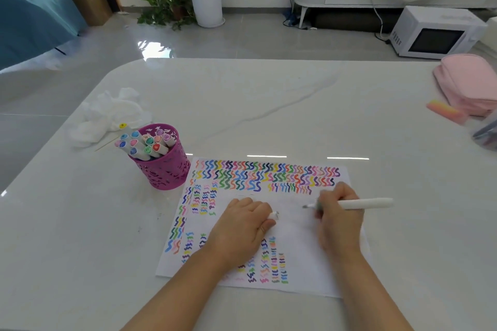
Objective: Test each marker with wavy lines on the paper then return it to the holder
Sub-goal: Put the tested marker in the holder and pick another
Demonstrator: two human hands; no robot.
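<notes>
A white sheet of paper [301, 226] covered with rows of coloured wavy lines lies on the table in front of me. My right hand [338, 220] grips a white marker [368, 203], uncapped, its tip pointing left just above a blank patch of the paper. My left hand [242, 226] rests palm down on the paper and pinches the marker's white cap [274, 215] between its fingertips. A magenta cut-out holder [164, 166] stands upright left of the paper with several capped markers [145, 142] leaning in it.
Crumpled white tissue [107, 115] and a thin wooden stick [107, 143] lie behind the holder. A pink pouch [468, 80], a pink-yellow eraser block [445, 110] and a dark bag [486, 134] sit at the table's right edge. The table's rounded far-left corner [121, 67] drops to the floor.
</notes>
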